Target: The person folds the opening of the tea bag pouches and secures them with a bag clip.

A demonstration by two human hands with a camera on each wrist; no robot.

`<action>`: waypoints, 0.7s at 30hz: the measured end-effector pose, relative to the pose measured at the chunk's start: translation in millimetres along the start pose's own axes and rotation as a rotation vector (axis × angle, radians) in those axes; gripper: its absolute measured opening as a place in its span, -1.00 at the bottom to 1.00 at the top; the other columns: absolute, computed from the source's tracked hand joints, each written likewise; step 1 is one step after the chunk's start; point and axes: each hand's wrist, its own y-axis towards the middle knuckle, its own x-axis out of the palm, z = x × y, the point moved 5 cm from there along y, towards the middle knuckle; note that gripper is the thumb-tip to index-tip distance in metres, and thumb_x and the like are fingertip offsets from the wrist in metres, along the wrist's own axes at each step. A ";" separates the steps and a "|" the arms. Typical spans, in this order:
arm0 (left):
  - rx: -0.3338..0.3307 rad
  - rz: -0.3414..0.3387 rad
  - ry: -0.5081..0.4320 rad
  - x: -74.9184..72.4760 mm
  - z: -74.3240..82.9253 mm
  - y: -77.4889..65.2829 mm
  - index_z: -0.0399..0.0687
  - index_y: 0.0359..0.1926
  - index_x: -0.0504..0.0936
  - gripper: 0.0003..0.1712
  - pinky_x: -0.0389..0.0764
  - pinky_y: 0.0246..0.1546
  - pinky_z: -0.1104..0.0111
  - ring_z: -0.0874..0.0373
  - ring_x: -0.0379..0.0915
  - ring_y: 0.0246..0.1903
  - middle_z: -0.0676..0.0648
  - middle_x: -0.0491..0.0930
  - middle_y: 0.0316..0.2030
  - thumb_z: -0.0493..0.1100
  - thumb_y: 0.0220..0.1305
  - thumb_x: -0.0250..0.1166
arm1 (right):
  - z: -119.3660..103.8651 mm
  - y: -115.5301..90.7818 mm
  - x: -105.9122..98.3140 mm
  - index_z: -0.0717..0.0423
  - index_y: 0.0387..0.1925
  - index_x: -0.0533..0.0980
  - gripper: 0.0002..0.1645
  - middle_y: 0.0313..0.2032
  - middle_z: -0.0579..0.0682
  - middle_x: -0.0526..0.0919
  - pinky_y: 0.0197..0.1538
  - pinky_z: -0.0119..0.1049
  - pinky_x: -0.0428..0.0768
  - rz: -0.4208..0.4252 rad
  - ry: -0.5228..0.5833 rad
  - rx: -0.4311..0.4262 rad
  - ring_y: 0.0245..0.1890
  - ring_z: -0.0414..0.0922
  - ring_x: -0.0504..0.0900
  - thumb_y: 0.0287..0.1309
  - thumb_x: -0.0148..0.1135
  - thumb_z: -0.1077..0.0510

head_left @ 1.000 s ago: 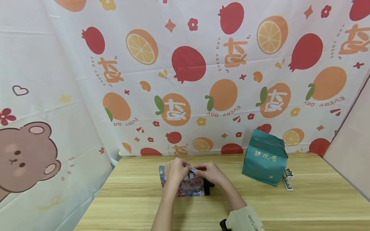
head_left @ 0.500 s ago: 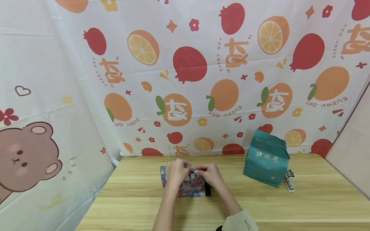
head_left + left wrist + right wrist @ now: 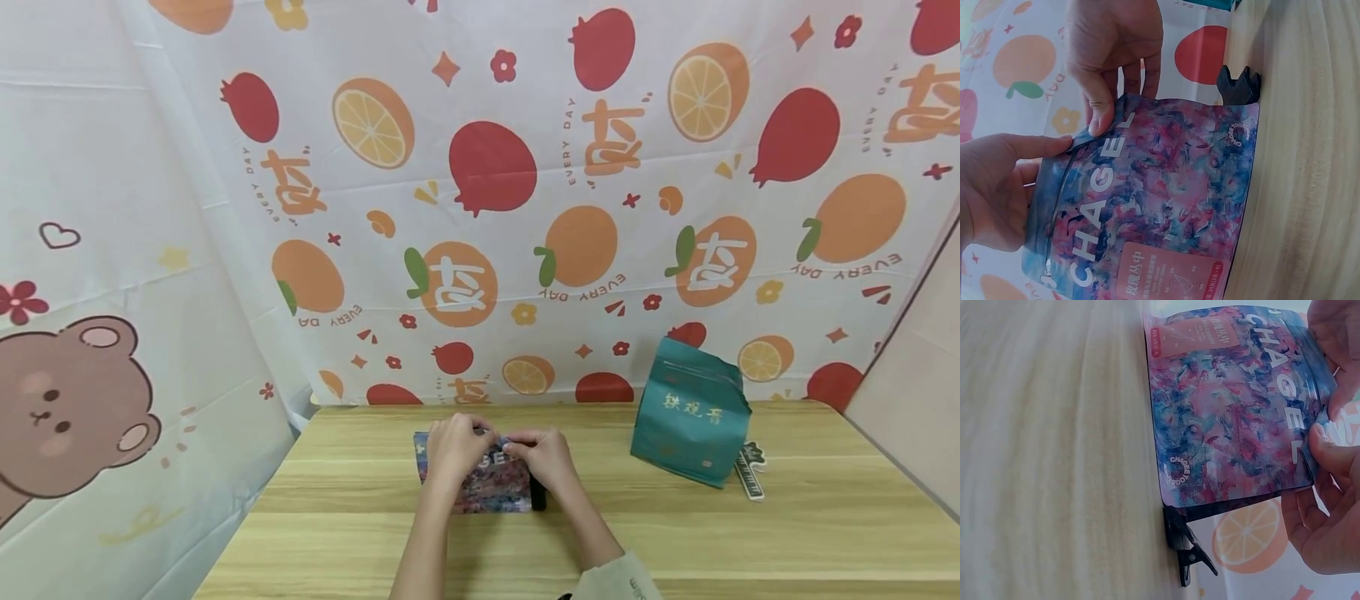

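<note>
A blue-and-pink tea pouch [image 3: 495,483] with white lettering stands upright on the table, its printed front towards me. My left hand [image 3: 453,450] pinches the pouch's top edge near the middle, thumb in front. Just to its right, my right hand [image 3: 547,458] pinches the same edge towards the right corner, where the top strip is bent over, as the left wrist view shows. Beside the pouch's lower right edge lies a black clip [image 3: 1188,547]; in the head view my right hand and wrist partly cover it. Most fingers behind the pouch are hidden.
A teal tea bag [image 3: 692,412] with gold characters stands on the wooden table [image 3: 337,517] at the right. A flat white-and-green piece with a keyboard pattern [image 3: 750,473] lies next to it. A fruit-print cloth [image 3: 510,250] hangs behind the table.
The strip of pouch edge between my hands stood out more and now lies lower. My right forearm has shifted slightly left, and less of the black clip shows in the head view.
</note>
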 end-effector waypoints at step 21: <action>-0.133 -0.043 -0.062 -4.9 -3.6 5.1 0.05 -0.47 0.77 -0.93 0.16 -0.62 0.37 0.23 0.13 -0.72 0.09 0.59 -0.65 -0.10 -0.04 0.43 | 3.3 -0.7 -0.6 0.28 -0.31 0.67 -0.75 -0.28 0.12 0.66 -0.29 -0.26 0.56 -0.010 0.038 0.005 -0.33 -0.08 0.64 -0.03 0.37 0.17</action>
